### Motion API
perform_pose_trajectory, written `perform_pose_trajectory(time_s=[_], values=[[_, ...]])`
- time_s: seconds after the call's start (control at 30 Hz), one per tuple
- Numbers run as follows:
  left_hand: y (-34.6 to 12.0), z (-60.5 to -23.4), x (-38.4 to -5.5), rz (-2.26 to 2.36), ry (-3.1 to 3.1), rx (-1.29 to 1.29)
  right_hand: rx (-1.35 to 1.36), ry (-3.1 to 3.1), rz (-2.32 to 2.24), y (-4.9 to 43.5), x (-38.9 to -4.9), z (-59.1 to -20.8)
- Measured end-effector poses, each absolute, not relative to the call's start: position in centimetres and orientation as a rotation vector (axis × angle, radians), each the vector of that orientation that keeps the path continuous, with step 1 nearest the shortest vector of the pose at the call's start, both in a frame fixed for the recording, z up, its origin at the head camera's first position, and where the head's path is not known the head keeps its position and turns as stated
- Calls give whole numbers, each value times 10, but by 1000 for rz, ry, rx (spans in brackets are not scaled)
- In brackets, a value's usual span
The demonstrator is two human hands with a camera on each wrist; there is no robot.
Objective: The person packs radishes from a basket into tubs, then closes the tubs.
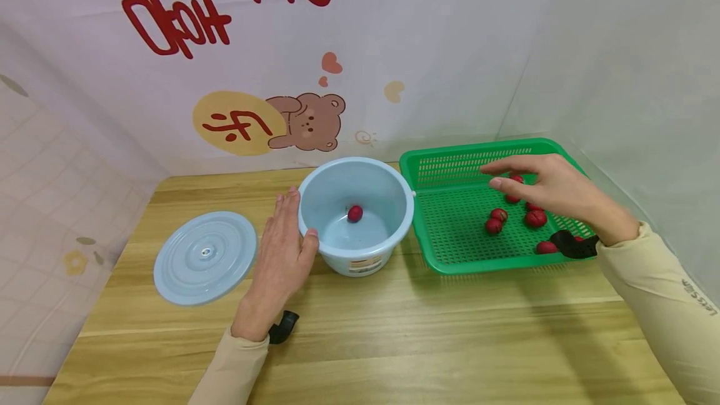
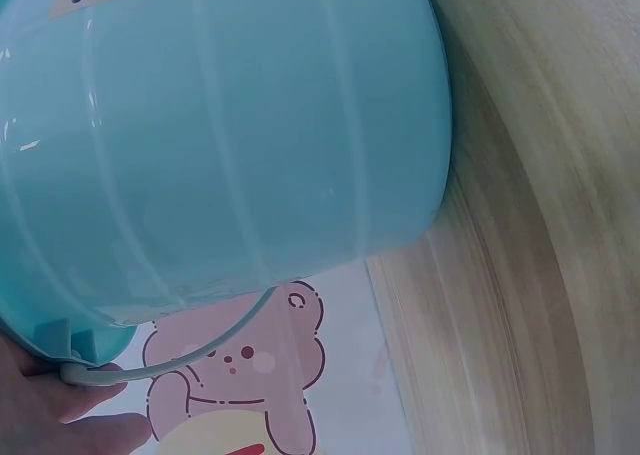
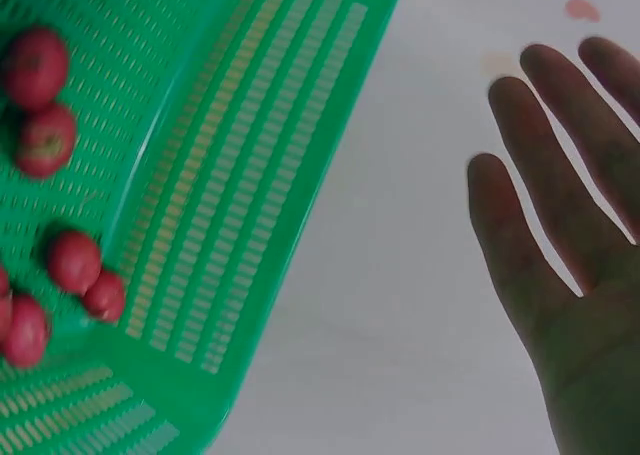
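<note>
A light blue plastic bucket (image 1: 365,261) stands upright on the table with one small red ball-like piece (image 1: 355,214) on its floor. My left hand (image 1: 285,245) rests against the bucket's left side, its fingers straight along the outer wall and the thumb at the rim. In the left wrist view its fingertips lie beside the pivot of the bucket's handle (image 2: 195,355). Over the right part of a green mesh basket (image 1: 450,265), my right hand (image 1: 542,186) hovers with fingers extended and nothing held. Several round red pieces (image 1: 535,219) lie in the basket below it.
A round light blue lid (image 1: 206,257) lies flat on the wooden table (image 1: 394,342), left of my left hand. The basket's left rim is right beside the bucket. Behind the table hangs a white printed cloth (image 1: 450,36) with a bear drawing.
</note>
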State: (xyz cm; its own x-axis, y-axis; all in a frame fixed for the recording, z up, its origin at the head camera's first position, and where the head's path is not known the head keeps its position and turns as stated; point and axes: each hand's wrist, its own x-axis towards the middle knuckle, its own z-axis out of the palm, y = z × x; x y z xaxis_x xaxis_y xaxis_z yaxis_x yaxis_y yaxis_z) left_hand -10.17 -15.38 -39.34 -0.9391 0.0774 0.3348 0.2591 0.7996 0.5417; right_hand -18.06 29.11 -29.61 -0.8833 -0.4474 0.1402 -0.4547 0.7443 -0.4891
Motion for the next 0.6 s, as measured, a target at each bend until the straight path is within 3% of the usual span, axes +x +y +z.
perform_pose_trajectory(time_s=[0.6], values=[[-153,-392,-101,-868,-2694,-258,726,-3326,987,333,-219,-325]])
